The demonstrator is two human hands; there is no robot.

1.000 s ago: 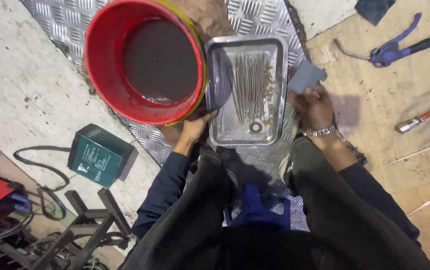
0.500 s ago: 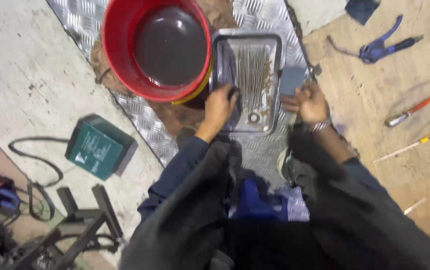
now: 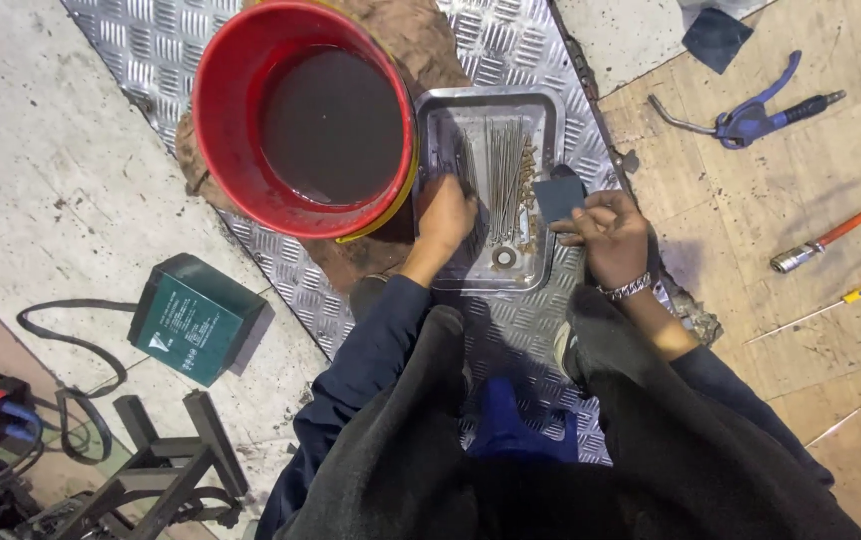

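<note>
Left hand [image 3: 445,212] reaches into the metal tray [image 3: 542,112], fingers curled down onto the bundle of thin rods [image 3: 502,170] at the tray's left side; looks like a loose grab or pinch on a few rods, but the fingertips are hidden, so exact grip can't be told. Right hand [image 3: 610,235] sits just right of the tray, pinching a small dark square pad [image 3: 558,197], likely abrasive paper, between thumb and fingers; bracelet on that wrist. Pad edge overlaps the tray's right rim.

Rods lie lengthwise in the tray, running away from the hands, with brownish bits beside them and a washer [image 3: 503,258] at the near end, between the two hands. Red bucket [image 3: 300,115] of dark liquid stands just left of the left hand, touching or overlapping the tray's left edge. Tray and bucket rest on checker plate [image 3: 520,40].

Step, as a judgement: picking a rod out of the tray to rub with the pad. Next move calls for separating one rod from the bundle with the left fingers, lifting it clear, and bringing it to the pad in the right hand.

Further right of the right hand: blue air gun [image 3: 750,115], orange hose [image 3: 855,220], thin screwdriver [image 3: 815,310]. Far left of the left hand: green box [image 3: 195,318] with black cable [image 3: 60,320].
</note>
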